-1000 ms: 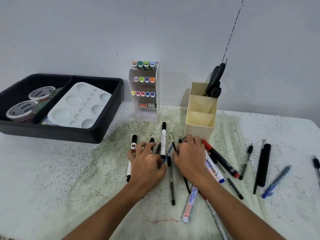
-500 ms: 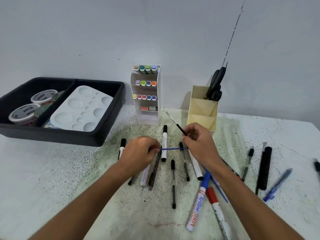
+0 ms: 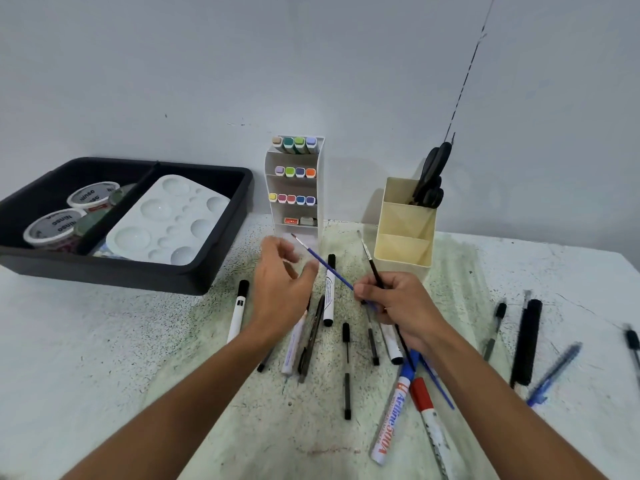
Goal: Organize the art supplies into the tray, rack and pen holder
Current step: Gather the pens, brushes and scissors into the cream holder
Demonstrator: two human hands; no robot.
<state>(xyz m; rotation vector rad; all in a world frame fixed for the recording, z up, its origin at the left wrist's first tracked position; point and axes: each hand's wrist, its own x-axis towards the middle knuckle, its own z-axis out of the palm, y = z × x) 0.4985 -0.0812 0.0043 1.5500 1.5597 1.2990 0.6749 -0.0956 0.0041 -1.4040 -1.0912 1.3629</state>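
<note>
My right hand [image 3: 398,306] grips two thin brushes: a blue-handled brush [image 3: 323,263] slanting up to the left and a black-handled brush [image 3: 372,263] pointing up toward the cream pen holder [image 3: 403,247]. My left hand [image 3: 282,289] hovers with loose fingers just left of the blue brush and holds nothing. Several pens and markers [image 3: 329,296] lie scattered on the table under both hands. The white rack [image 3: 320,188] with coloured markers stands behind. The black tray [image 3: 221,258] sits at the left.
The tray holds a white palette [image 3: 169,220] and paint tubs [image 3: 55,226]. Black scissors [image 3: 431,178] stand in the pen holder. More pens [image 3: 554,372] and a black tube [image 3: 526,341] lie at the right. A red marker [image 3: 427,414] lies near the front.
My left hand has let go of the blue brush and lifted toward the rack. My right hand now holds both brushes, the blue one swung up to the left.
</note>
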